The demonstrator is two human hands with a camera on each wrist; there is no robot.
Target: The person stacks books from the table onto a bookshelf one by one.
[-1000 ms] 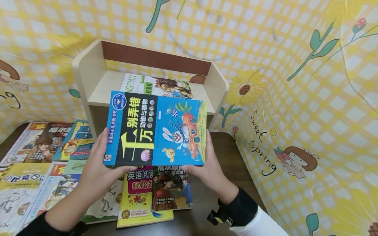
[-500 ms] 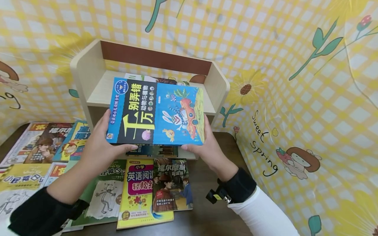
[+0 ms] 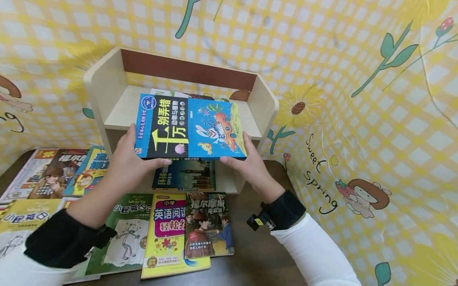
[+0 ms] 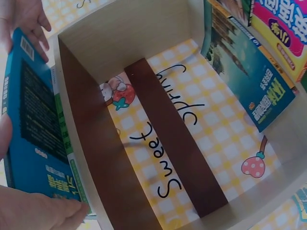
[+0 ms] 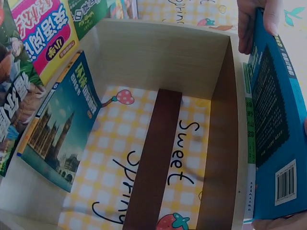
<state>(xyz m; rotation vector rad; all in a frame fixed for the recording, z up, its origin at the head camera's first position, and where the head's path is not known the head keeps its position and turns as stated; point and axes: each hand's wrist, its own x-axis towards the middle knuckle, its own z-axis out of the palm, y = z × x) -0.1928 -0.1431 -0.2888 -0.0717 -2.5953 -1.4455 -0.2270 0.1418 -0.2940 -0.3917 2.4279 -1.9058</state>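
Hands point(image 3: 130, 159) gripping blue book point(image 3: 189, 127) (both sides)

Blue book point(image 3: 191, 127) flat above shelf point(image 3: 118, 107)

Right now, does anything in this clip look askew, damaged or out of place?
Nothing looks damaged or spilled. Both hands hold the blue book level over the wooden shelf. The only untidiness: a dark book lies slanted in the lower compartment, and books overlap loosely on the table.

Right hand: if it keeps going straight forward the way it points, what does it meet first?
The right hand, holding the blue book with the left hand, points at the wooden shelf. Probably the shelf's top board and the green-spined book lying there come first; depth is unclear.
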